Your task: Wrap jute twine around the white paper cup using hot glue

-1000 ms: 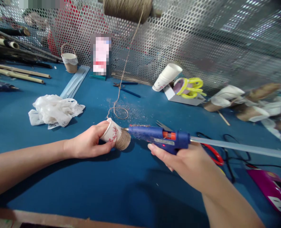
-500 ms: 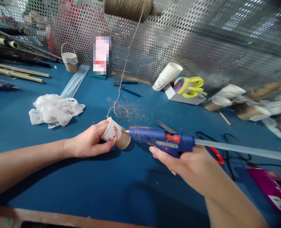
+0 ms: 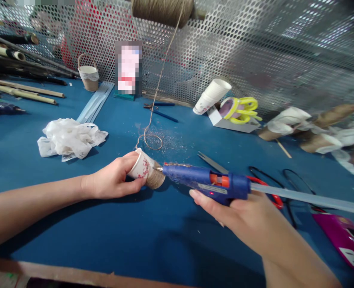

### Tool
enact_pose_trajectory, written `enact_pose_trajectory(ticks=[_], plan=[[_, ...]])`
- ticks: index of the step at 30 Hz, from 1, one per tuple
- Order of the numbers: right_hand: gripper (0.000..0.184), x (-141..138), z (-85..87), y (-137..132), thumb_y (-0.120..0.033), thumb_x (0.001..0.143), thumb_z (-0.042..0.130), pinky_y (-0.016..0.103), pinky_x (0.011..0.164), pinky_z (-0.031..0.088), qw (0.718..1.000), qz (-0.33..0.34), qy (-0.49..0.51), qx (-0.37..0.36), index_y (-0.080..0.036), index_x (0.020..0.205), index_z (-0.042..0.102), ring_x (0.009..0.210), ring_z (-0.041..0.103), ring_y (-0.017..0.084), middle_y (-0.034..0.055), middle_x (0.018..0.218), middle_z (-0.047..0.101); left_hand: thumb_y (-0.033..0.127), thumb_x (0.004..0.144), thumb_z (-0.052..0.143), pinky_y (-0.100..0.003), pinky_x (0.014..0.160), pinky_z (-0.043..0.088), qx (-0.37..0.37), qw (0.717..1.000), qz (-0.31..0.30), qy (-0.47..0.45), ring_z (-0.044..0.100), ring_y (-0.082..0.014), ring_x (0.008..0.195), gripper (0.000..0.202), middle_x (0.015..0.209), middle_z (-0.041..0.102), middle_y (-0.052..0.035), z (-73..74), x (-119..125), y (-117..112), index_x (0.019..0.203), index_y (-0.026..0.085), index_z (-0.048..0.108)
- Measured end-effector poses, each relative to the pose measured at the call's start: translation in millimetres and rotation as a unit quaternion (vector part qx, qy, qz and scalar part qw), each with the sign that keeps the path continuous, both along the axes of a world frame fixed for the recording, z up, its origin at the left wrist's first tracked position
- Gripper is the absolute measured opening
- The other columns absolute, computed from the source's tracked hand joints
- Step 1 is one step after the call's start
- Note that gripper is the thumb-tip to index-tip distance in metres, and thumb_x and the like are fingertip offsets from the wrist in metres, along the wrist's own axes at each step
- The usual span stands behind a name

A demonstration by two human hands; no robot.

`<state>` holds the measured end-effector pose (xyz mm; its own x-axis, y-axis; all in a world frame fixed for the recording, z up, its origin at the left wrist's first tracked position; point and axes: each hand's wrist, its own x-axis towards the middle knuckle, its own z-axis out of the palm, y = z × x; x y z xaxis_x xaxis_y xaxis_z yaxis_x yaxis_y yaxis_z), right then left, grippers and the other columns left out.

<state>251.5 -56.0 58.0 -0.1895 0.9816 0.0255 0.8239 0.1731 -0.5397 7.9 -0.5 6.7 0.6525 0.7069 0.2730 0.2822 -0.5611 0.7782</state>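
Observation:
My left hand [image 3: 115, 179] is closed around a white paper cup [image 3: 143, 165] with a red printed pattern, fingers reaching into its mouth and thumb outside. The cup lies tilted, its base end wrapped in brown twine [image 3: 155, 179]. From its rim the loose twine loops on the table and runs up to a large spool [image 3: 162, 11]. My right hand [image 3: 239, 216] grips a blue hot glue gun [image 3: 207, 180] with a long clear glue stick in its back. The metal nozzle is at the cup's side, by the upper edge of the wrapped twine.
Scissors [image 3: 211, 162] lie behind the glue gun, pliers [image 3: 162, 112] farther back. A crumpled white plastic bag [image 3: 70, 138], glue sticks [image 3: 96, 103] and a small handled cup basket [image 3: 89, 78] stand left. Stacked cups [image 3: 212, 96] and a purple box [image 3: 341, 238] are right.
The rear of the glue gun has dropped slightly, tilting its body a little more, with my right hand moving slightly down and right. My left hand and the cup stay nearly still.

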Motion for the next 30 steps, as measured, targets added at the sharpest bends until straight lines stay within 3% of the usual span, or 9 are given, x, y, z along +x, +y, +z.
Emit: enact_pose_trajectory(ticks=[5, 9, 16, 24, 30], plan=[[0.024, -1.9, -0.4, -0.5, -0.045, 0.076, 0.057, 0.031, 0.063, 0.053, 1.000, -0.003, 0.031, 0.007, -0.025, 0.069, 0.068, 0.058, 0.063, 0.018, -0.0009, 0.063, 0.069, 0.018, 0.080, 0.046, -0.028, 0.075, 0.046, 0.003, 1.000, -0.003, 0.002, 0.053, -0.0162, 0.080, 0.010, 0.083, 0.056, -0.0066, -0.1, 0.2, 0.2, 0.081, 0.012, 0.054], [0.022, -3.0, 1.0, -1.0, -0.042, 0.076, 0.058, 0.032, 0.073, 0.053, 0.999, -0.002, 0.029, 0.018, -0.025, 0.069, 0.069, 0.065, 0.065, 0.019, -0.0009, 0.068, 0.070, 0.018, 0.080, 0.046, -0.029, 0.077, 0.046, -0.002, 1.000, -0.005, 0.005, 0.053, -0.0171, 0.082, 0.010, 0.084, 0.057, -0.0071, -0.6, 0.1, 0.8, 0.083, 0.012, 0.054], [0.013, -4.1, 3.9, 0.2, -0.036, 0.075, 0.060, 0.025, 0.066, 0.055, 0.998, 0.026, 0.046, 0.019, -0.026, 0.073, 0.067, 0.065, 0.066, 0.017, -0.0031, 0.070, 0.071, 0.018, 0.081, 0.047, -0.027, 0.076, 0.045, 0.004, 1.000, -0.003, 0.002, 0.052, -0.0163, 0.081, 0.012, 0.086, 0.058, -0.0069, -2.2, -0.8, 0.7, 0.087, 0.011, 0.055], [0.013, -11.5, 5.0, 0.0, -0.034, 0.076, 0.056, 0.025, 0.056, 0.055, 0.997, 0.032, 0.062, 0.020, -0.028, 0.068, 0.065, 0.057, 0.065, 0.017, -0.0039, 0.065, 0.070, 0.016, 0.080, 0.048, -0.025, 0.071, 0.045, 0.008, 1.000, 0.000, -0.006, 0.052, -0.0150, 0.078, 0.009, 0.083, 0.056, -0.0052, -1.3, -0.2, 0.6, 0.083, 0.012, 0.055], [0.018, -8.1, 4.0, -0.8, -0.040, 0.075, 0.058, 0.028, 0.066, 0.055, 0.998, 0.007, 0.065, -0.002, -0.026, 0.067, 0.067, 0.062, 0.066, 0.018, -0.0021, 0.065, 0.071, 0.017, 0.080, 0.048, -0.026, 0.072, 0.045, 0.011, 1.000, -0.006, -0.011, 0.052, -0.0154, 0.078, 0.009, 0.083, 0.056, -0.0058, -2.3, -1.0, 1.6, 0.082, 0.011, 0.055]])
